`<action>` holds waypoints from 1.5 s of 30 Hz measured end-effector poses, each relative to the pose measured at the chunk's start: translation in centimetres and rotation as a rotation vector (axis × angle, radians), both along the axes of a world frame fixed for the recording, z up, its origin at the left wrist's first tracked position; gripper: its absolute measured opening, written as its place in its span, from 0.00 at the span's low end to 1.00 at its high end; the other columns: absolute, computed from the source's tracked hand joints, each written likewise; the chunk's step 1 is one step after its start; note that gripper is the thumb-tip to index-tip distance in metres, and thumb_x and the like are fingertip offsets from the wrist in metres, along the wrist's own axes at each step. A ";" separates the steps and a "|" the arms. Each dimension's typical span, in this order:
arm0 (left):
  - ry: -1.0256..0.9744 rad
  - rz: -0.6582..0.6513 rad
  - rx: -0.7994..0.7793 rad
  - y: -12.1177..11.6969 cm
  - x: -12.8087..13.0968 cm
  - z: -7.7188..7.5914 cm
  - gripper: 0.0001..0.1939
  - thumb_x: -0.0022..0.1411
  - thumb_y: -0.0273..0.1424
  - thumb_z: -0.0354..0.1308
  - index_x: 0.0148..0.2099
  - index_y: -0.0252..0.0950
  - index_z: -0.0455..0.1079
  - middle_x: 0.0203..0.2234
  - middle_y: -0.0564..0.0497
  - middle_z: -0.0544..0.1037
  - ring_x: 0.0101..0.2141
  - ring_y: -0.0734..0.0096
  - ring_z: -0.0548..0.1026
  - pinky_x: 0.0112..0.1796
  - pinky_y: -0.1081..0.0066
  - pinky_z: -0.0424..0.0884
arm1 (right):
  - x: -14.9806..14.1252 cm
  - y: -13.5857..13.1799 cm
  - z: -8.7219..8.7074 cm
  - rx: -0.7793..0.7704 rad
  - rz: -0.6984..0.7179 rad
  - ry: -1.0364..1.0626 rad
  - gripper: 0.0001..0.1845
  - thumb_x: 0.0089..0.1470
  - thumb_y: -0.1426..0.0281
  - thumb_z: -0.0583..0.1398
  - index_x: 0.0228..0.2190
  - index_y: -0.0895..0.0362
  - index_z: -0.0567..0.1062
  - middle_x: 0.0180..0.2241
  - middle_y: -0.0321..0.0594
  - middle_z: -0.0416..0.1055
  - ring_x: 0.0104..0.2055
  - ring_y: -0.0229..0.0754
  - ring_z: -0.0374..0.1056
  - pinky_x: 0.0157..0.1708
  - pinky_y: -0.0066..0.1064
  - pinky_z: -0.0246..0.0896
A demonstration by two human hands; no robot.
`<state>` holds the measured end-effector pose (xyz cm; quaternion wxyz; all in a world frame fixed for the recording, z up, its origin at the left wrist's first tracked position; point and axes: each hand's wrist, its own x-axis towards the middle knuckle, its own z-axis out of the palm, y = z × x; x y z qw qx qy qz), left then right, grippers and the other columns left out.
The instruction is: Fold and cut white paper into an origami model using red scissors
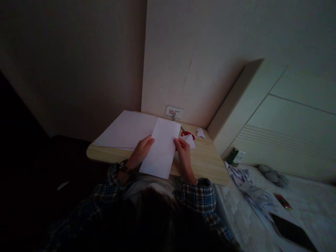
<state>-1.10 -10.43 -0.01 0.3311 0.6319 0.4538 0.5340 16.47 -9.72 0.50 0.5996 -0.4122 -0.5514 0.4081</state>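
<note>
Both my hands hold one white sheet of paper (161, 150), a narrow rectangle tilted up above the front of the small wooden table. My left hand (141, 149) pinches its left edge, thumb on top. On the right edge, my right hand (183, 154) grips it between thumb and fingers. Behind the left hand lies a stack of larger white paper (126, 127). Just beyond my right hand are a folded white paper piece (189, 140) and scissors with red handles (186, 133), partly covered by it. A small crumpled paper piece (200, 133) lies farther right.
The wooden table (207, 161) stands against the wall, below a socket (174, 112) with a plug in it. To the right is a bed (309, 199) with a heap of folded papers (252, 189), a dark tablet-like slab (292, 231), a grey soft item (273, 175) and a green box (235, 156).
</note>
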 end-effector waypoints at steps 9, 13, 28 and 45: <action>0.040 -0.020 -0.011 -0.2 0.2 0.1 0.19 0.59 0.43 0.47 0.36 0.33 0.69 0.29 0.50 0.75 0.34 0.63 0.70 0.37 0.68 0.66 | 0.2 0.0 -0.1 0.058 -0.098 -0.052 0.16 0.50 0.58 0.58 0.20 0.56 0.67 0.18 0.30 0.57 0.22 0.35 0.51 0.21 0.28 0.45; 0.030 -0.026 -0.012 -0.3 0.2 0.2 0.19 0.59 0.43 0.47 0.38 0.33 0.70 0.31 0.49 0.76 0.35 0.62 0.70 0.38 0.68 0.66 | 0.3 0.3 -0.1 0.067 -0.085 -0.035 0.14 0.50 0.59 0.57 0.23 0.56 0.69 0.21 0.32 0.60 0.24 0.36 0.54 0.23 0.28 0.49; 0.038 -0.046 -0.014 -0.3 0.2 0.4 0.19 0.58 0.44 0.48 0.35 0.34 0.70 0.32 0.48 0.76 0.37 0.61 0.71 0.41 0.67 0.67 | 0.6 0.1 -0.2 0.120 -0.153 -0.034 0.16 0.53 0.58 0.55 0.20 0.56 0.67 0.20 0.32 0.58 0.23 0.36 0.53 0.23 0.28 0.48; 0.100 -0.081 -0.018 -0.2 0.3 0.4 0.20 0.59 0.44 0.46 0.36 0.32 0.69 0.31 0.48 0.76 0.35 0.62 0.71 0.39 0.67 0.68 | 0.6 0.2 -0.2 0.141 -0.176 0.016 0.16 0.52 0.59 0.56 0.20 0.55 0.65 0.20 0.32 0.55 0.24 0.37 0.49 0.23 0.30 0.45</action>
